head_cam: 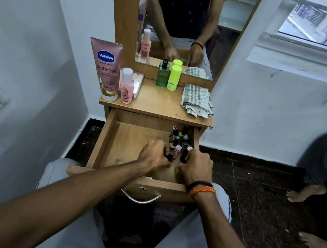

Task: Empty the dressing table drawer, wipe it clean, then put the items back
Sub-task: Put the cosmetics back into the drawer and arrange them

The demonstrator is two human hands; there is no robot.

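The wooden drawer (113, 148) of the dressing table is pulled out over my lap. Several lipsticks and small cosmetic tubes (179, 137) stand clustered in its right rear corner. My left hand (154, 156) is inside the drawer, its fingers curled round a dark lipstick with a red band (171, 156). My right hand (196, 168) is just to the right, its fingers curled round a black tube with a pink cap (186, 152). A checked cloth (197, 101) lies folded on the tabletop at the right.
On the tabletop (157, 102) stand a pink Vaseline tube (106, 69), a small pink bottle (126, 87), a clear box (138, 82), a green bottle (163, 73) and a lime bottle (174, 78). A mirror (181, 21) rises behind. Another person's bare feet (304, 192) are at the right.
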